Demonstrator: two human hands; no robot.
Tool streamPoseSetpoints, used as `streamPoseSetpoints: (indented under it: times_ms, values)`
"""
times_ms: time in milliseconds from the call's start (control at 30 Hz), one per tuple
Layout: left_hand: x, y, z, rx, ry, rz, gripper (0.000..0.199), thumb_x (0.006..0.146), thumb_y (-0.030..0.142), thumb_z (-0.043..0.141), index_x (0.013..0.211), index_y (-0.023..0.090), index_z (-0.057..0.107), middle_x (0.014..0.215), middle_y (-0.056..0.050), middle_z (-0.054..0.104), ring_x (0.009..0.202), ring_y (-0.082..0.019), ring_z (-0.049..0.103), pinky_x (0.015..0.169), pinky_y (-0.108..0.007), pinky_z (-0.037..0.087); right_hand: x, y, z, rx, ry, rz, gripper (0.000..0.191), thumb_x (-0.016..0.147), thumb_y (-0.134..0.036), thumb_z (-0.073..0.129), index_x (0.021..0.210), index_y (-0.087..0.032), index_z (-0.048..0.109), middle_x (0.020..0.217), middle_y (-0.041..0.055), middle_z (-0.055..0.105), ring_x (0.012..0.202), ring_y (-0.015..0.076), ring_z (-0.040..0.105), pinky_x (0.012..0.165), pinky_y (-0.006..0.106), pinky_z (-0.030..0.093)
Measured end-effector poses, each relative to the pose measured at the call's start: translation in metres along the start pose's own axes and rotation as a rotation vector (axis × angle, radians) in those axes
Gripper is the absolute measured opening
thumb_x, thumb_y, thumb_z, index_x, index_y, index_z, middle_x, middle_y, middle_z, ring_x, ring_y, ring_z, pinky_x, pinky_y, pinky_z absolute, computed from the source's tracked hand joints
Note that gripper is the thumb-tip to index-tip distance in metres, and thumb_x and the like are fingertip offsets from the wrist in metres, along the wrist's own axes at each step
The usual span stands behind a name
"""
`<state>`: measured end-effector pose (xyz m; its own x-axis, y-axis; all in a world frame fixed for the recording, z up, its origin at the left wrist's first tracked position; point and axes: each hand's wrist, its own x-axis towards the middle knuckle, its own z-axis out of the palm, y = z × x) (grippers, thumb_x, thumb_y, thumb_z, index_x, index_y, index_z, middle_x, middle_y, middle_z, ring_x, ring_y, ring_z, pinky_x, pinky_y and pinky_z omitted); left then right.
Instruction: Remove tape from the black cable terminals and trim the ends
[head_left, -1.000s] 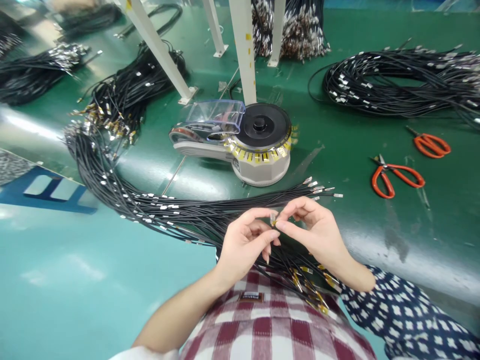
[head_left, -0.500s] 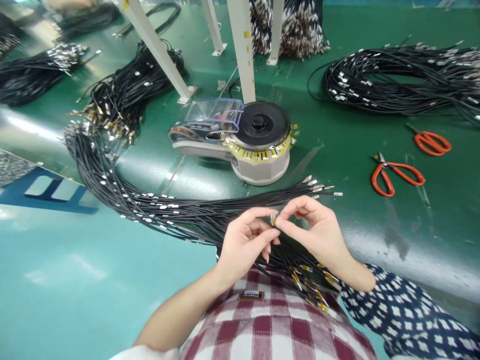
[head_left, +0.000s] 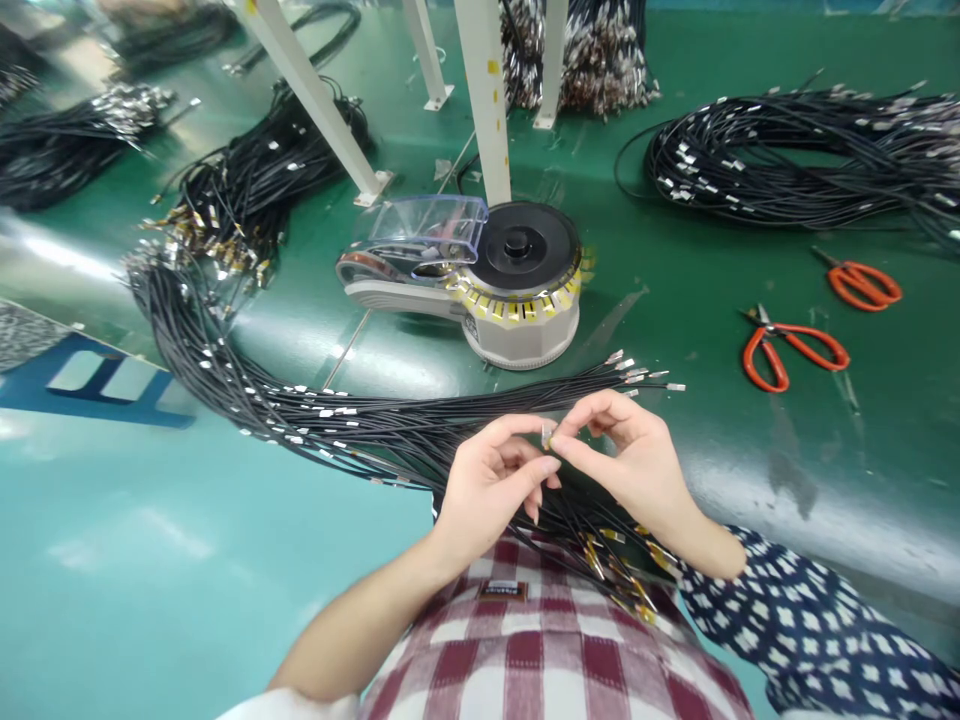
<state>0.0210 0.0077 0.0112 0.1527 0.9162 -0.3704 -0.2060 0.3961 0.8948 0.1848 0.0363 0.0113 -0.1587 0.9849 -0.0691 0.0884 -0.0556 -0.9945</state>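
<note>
Over the front edge of the bench, my left hand (head_left: 491,480) and my right hand (head_left: 634,455) meet at the small silvery connector (head_left: 547,436) of a cable, with a bit of yellow tape at it. My right thumb and index finger pinch it from the right. The left fingers curl around it from the other side, thumb below. Under my hands a bundle of black cables (head_left: 360,415) crosses the bench edge. Several cable ends with yellow tape (head_left: 611,570) hang against my checked apron (head_left: 547,650).
A round tape dispenser (head_left: 521,340) carries yellow tape pieces around its rim. To the right lie red-handled cutters (head_left: 795,340) and a second red-handled tool (head_left: 862,285). A coiled cable bundle (head_left: 750,205) lies behind them. White posts (head_left: 484,110) stand on the green bench.
My hands hold almost the same pose at the connector, with only a slight shift of my right hand and forearm. The rest stays in place.
</note>
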Motion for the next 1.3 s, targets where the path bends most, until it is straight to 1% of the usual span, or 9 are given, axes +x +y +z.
streamPoseSetpoints:
  times_ms: [200, 333, 467, 600, 700, 833, 967, 1100, 1300]
  values:
    - [0.000, 0.000, 0.002, 0.010, 0.000, 0.007, 0.034, 0.079, 0.031, 0.077, 0.104, 0.014, 0.063, 0.062, 0.000, 0.068, 0.041, -0.009, 0.055, 0.040, -0.019, 0.049, -0.001, 0.005, 0.002, -0.014, 0.016, -0.007, 0.013, 0.078, -0.023, 0.074, 0.077, -0.022, 0.061, 0.073, -0.0001, 0.066, 0.071, 0.0177, 0.060, 0.072, 0.035, 0.047]
    - [0.002, -0.002, 0.003, -0.013, 0.006, 0.033, 0.028, 0.085, 0.036, 0.072, 0.100, 0.014, 0.064, 0.060, 0.000, 0.067, 0.038, -0.008, 0.053, 0.036, -0.018, 0.044, -0.002, 0.008, 0.004, -0.023, 0.031, -0.013, 0.013, 0.079, -0.023, 0.073, 0.076, -0.022, 0.060, 0.072, -0.0003, 0.066, 0.070, 0.0171, 0.060, 0.069, 0.033, 0.046]
    - [0.004, -0.004, 0.001, -0.055, -0.001, 0.055, 0.027, 0.087, 0.038, 0.069, 0.099, 0.014, 0.066, 0.060, -0.001, 0.067, 0.036, -0.007, 0.050, 0.033, -0.017, 0.041, -0.002, 0.006, 0.001, 0.049, -0.009, -0.013, 0.013, 0.081, -0.025, 0.074, 0.079, -0.022, 0.062, 0.076, -0.0002, 0.067, 0.073, 0.0165, 0.062, 0.072, 0.032, 0.050]
    - [0.004, -0.004, -0.001, -0.060, -0.010, 0.012, 0.034, 0.079, 0.037, 0.077, 0.102, 0.015, 0.062, 0.062, 0.001, 0.066, 0.039, -0.007, 0.050, 0.036, -0.017, 0.043, -0.002, 0.002, -0.003, 0.114, -0.039, 0.004, 0.014, 0.080, -0.027, 0.075, 0.082, -0.022, 0.063, 0.079, 0.0005, 0.070, 0.076, 0.0171, 0.065, 0.075, 0.032, 0.053]
    - [0.004, -0.004, -0.002, -0.059, 0.005, -0.027, 0.034, 0.070, 0.031, 0.084, 0.087, 0.016, 0.059, 0.060, 0.002, 0.065, 0.042, -0.007, 0.052, 0.037, -0.016, 0.043, -0.001, 0.002, -0.004, 0.141, -0.028, 0.034, 0.017, 0.078, -0.027, 0.078, 0.082, -0.022, 0.062, 0.079, 0.0006, 0.072, 0.076, 0.0177, 0.067, 0.076, 0.033, 0.053]
    - [0.005, -0.005, -0.003, -0.095, 0.003, -0.051, 0.028, 0.073, 0.029, 0.082, 0.070, 0.014, 0.059, 0.060, -0.001, 0.067, 0.039, -0.005, 0.047, 0.037, -0.017, 0.040, 0.001, 0.006, -0.003, 0.171, 0.005, 0.107, 0.024, 0.074, -0.030, 0.081, 0.079, -0.022, 0.059, 0.076, 0.0003, 0.074, 0.071, 0.0173, 0.068, 0.072, 0.032, 0.050]
    - [0.004, -0.008, -0.004, -0.147, 0.007, -0.058, 0.022, 0.075, 0.027, 0.079, 0.071, 0.013, 0.063, 0.063, -0.005, 0.072, 0.042, -0.006, 0.048, 0.040, -0.017, 0.038, 0.003, 0.011, 0.001, 0.236, 0.002, 0.142, 0.028, 0.072, -0.031, 0.083, 0.079, -0.022, 0.057, 0.076, 0.0007, 0.076, 0.071, 0.0175, 0.070, 0.071, 0.032, 0.050]
    - [0.005, -0.010, -0.004, -0.151, 0.001, -0.074, 0.022, 0.075, 0.030, 0.079, 0.073, 0.012, 0.067, 0.067, -0.009, 0.075, 0.044, -0.006, 0.049, 0.043, -0.018, 0.035, 0.006, 0.013, 0.005, 0.277, -0.015, 0.150, 0.031, 0.071, -0.034, 0.083, 0.078, -0.022, 0.055, 0.075, 0.0006, 0.076, 0.069, 0.0176, 0.070, 0.070, 0.032, 0.052]
    - [0.010, -0.011, -0.008, -0.179, -0.030, -0.097, 0.026, 0.073, 0.036, 0.080, 0.073, 0.012, 0.070, 0.065, -0.008, 0.074, 0.045, -0.008, 0.049, 0.046, -0.020, 0.034, 0.010, 0.015, 0.009, 0.346, -0.075, 0.126, 0.035, 0.073, -0.036, 0.081, 0.077, -0.024, 0.049, 0.074, -0.0015, 0.073, 0.067, 0.0160, 0.067, 0.070, 0.033, 0.052]
